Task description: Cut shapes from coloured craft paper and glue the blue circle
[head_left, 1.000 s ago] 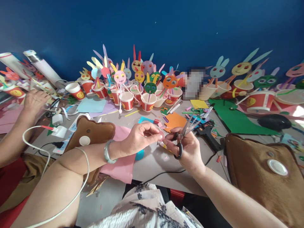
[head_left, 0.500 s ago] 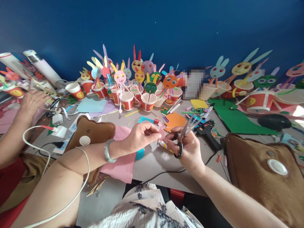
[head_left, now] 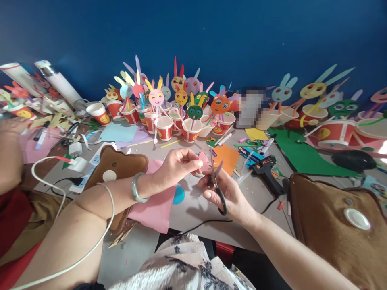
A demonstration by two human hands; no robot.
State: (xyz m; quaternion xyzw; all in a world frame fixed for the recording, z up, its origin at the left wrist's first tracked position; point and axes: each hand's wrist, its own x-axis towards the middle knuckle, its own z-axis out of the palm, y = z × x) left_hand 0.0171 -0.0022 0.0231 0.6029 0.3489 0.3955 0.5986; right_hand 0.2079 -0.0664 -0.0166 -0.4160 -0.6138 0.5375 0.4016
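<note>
Between the thumb and fingers of my left hand [head_left: 181, 167] is a small piece of pink paper [head_left: 204, 162]. My right hand [head_left: 231, 195] grips a pair of scissors [head_left: 218, 183] by the black handles. Their blades are parted and point up and away from me, just right of the paper. Under my left wrist lies a larger sheet of pink paper [head_left: 155, 205], with a blue paper disc [head_left: 179, 195] at its right edge. An orange paper piece [head_left: 226, 157] rests on the table beyond my right hand.
Paper cups [head_left: 192, 131] with rabbit-faced paper figures line the back. A glue gun [head_left: 267, 171] and a brown hot-water bag [head_left: 326, 217] are on the right. At left are another brown bag [head_left: 121, 161], a power strip [head_left: 90, 171] and a co-worker's blurred arm [head_left: 12, 149].
The scissors have swung from leaning right to pointing nearly straight up, and my right hand has turned and dropped slightly. The co-worker's arm has moved left.
</note>
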